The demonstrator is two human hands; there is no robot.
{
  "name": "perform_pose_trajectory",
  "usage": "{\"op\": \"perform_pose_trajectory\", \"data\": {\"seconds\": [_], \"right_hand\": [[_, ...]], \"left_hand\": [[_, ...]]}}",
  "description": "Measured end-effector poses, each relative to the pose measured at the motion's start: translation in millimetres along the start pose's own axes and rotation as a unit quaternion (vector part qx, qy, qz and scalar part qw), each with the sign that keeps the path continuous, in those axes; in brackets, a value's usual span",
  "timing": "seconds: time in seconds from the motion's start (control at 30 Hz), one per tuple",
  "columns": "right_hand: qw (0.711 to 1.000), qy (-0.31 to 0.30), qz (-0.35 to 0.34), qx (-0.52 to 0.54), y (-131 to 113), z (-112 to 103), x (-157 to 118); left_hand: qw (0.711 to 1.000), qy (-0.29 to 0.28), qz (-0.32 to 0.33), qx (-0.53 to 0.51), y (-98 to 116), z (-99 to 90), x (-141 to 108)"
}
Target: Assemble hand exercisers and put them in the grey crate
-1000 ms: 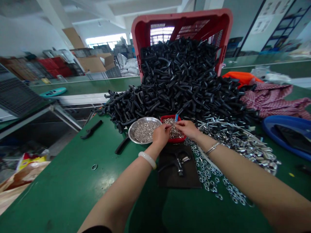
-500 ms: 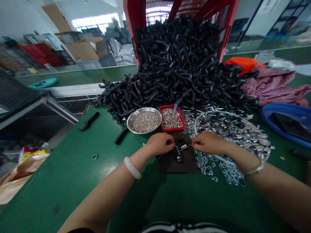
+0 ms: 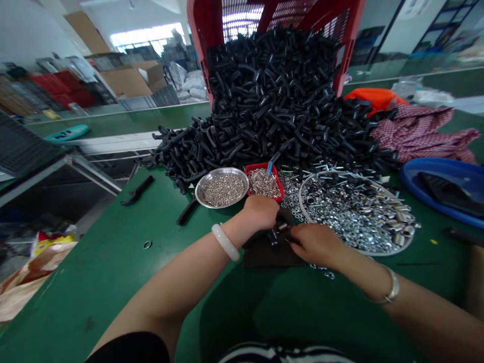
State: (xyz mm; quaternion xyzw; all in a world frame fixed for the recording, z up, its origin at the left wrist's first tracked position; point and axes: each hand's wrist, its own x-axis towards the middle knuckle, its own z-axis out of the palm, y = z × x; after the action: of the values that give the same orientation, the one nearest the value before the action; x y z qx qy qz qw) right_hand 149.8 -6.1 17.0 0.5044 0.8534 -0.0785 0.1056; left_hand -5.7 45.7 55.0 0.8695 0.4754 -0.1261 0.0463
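On a dark flat pad [image 3: 273, 258] lies a black plastic part [image 3: 273, 238] with a small silver coil spring [image 3: 283, 227] beside its upper end. My left hand [image 3: 262, 210] is closed over the far side of the part, fingertips turned down and hidden. Close to the spring on the right, my right hand [image 3: 313, 243] has its fingers and thumb drawn together at the part's edge. What sits between them is too small to make out.
A metal bowl [image 3: 200, 198] of small rings and a red tray [image 3: 280, 197] of small pins stand behind the pad. To the right is a round tray [image 3: 379, 253] of metal fittings. Black plastic parts [image 3: 272, 111] are heaped before a red crate [image 3: 198, 50]. A loose ring [image 3: 147, 244] lies left.
My left hand has moved right and turned over the black part. My right hand has come slightly lower and left. Loose nuts right of the pad are now mostly covered by my right arm.
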Motion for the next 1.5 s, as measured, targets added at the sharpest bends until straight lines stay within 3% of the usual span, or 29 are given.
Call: {"op": "perform_pose_trajectory", "data": {"seconds": [0.2,0.3,0.43,0.53,0.6,0.77,0.93,1.07,1.17,1.37,1.5], "right_hand": [[0.995,0.068,-0.044,0.064,-6.6,12.9,-1.2],[0.997,0.056,-0.049,0.012,-20.7,13.0,-0.4],[0.998,0.038,-0.026,-0.031,-29.4,11.1,0.6],[0.998,0.047,0.0,0.034,-15.4,11.3,0.3],[0.99,0.086,0.02,0.112,-0.7,11.0,1.1],[0.938,0.197,0.047,0.282,21.4,14.2,11.3],[0.956,0.203,0.032,0.209,18.4,18.9,19.1],[0.985,0.15,0.027,0.076,8.6,8.5,20.0],[0.991,0.134,0.011,-0.015,4.0,7.6,21.6],[0.975,0.22,0.01,0.014,10.7,45.1,8.1],[0.978,0.208,0.018,0.004,11.1,58.2,-5.5]], "left_hand": [[0.994,0.101,0.041,-0.015,-5.8,33.3,-14.5],[0.991,0.122,0.056,-0.018,-9.3,49.1,-20.9],[0.988,0.131,0.077,-0.009,-9.1,54.8,-33.1],[0.985,0.15,0.08,-0.037,-11.6,59.9,-47.6],[0.981,0.164,0.077,-0.065,-14.1,66.1,-54.8],[0.973,0.183,0.054,-0.129,-17.2,78.9,-51.5],[0.969,0.173,0.043,-0.168,-16.2,81.1,-44.1],[0.971,0.166,0.024,-0.171,-14.0,80.3,-42.9],[0.975,0.151,0.012,-0.161,-12.6,77.2,-39.2],[0.977,0.131,-0.01,-0.169,-11.5,73.4,-31.9],[0.975,0.133,-0.008,-0.175,-11.1,74.9,-32.2]]}}
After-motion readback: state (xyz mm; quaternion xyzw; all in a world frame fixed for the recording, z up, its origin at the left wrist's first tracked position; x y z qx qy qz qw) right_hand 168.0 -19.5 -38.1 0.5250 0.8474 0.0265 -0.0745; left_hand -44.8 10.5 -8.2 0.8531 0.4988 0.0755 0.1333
